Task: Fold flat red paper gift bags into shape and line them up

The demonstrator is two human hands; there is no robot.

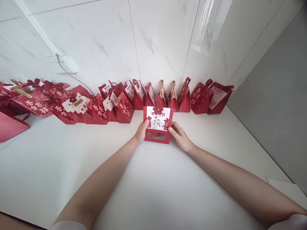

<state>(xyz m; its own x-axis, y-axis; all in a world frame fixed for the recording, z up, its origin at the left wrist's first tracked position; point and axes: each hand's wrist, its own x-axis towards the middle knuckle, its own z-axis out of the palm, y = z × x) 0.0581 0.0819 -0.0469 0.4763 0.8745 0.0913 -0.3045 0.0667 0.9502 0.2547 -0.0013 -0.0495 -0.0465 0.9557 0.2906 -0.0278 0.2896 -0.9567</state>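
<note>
Between my two hands is a red gift box (157, 140) with a white card (153, 111) on its front, printed with a couple and red characters. A red flower-shaped tag with a ribbon loop sits at its top, and a small clear window shows low on its face. My left hand (141, 132) grips the box's left edge, thumb on the front. On the opposite edge, my right hand (180, 136) is closed with its thumb at the card's lower corner. The fingers behind the box are partly hidden.
Similar red boxes (124, 110) stand in a row along the tiled wall (158, 38), packed closer at the left. A cable (72, 76) runs down from a wall socket (63, 65). The white table (153, 185) ends at a grey surface (273, 95) on the right.
</note>
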